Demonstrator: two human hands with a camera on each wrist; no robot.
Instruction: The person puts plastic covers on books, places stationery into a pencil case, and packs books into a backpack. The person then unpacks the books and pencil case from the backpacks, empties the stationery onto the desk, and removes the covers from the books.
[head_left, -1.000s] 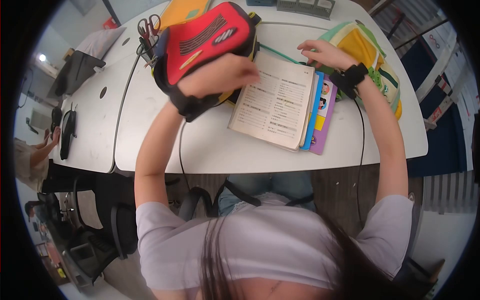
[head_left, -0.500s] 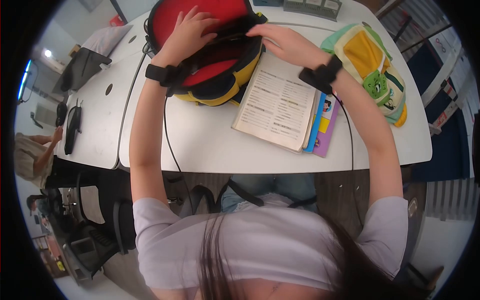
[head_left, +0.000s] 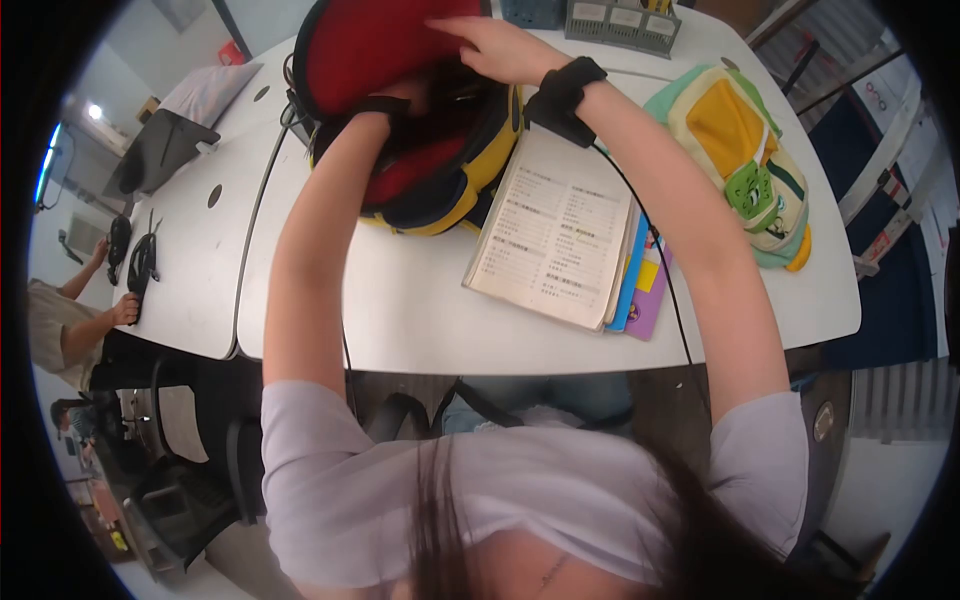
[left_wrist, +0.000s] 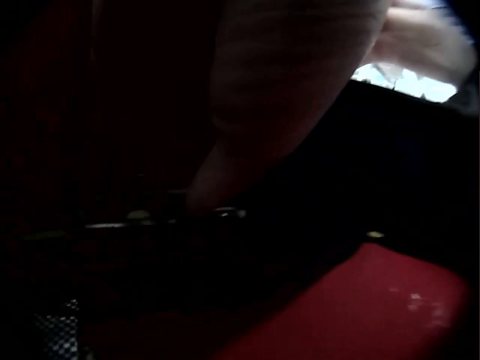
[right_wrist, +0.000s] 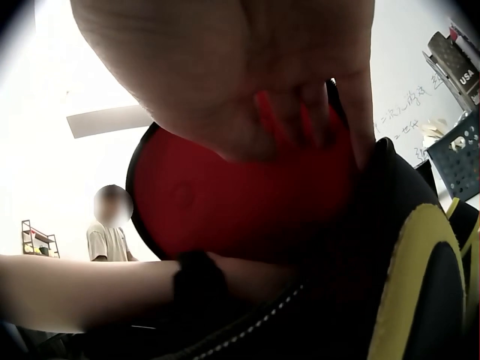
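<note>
A red, black and yellow backpack (head_left: 440, 180) lies open on the white table (head_left: 420, 300), its red flap (head_left: 370, 40) raised. My left hand is sunk inside the opening; only the forearm and wrist strap (head_left: 372, 108) show in the head view. In the left wrist view a finger (left_wrist: 255, 120) points down into the dark interior above red lining (left_wrist: 360, 307); what it touches is too dark to tell. My right hand (head_left: 485, 42) grips the flap's upper edge, with its fingers (right_wrist: 300, 105) curled over the red flap (right_wrist: 225, 202).
An open book (head_left: 555, 235) lies right of the bag on thin coloured books (head_left: 645, 290). A green and yellow backpack (head_left: 745, 150) sits further right. A grey basket (head_left: 625, 20) stands at the back, a laptop (head_left: 160, 150) far left. Another person (head_left: 60, 320) sits at the left.
The bag has gone from being held up to lying open. My left hand has moved from the rim down inside it. My right hand has come from the green backpack to the flap's top edge.
</note>
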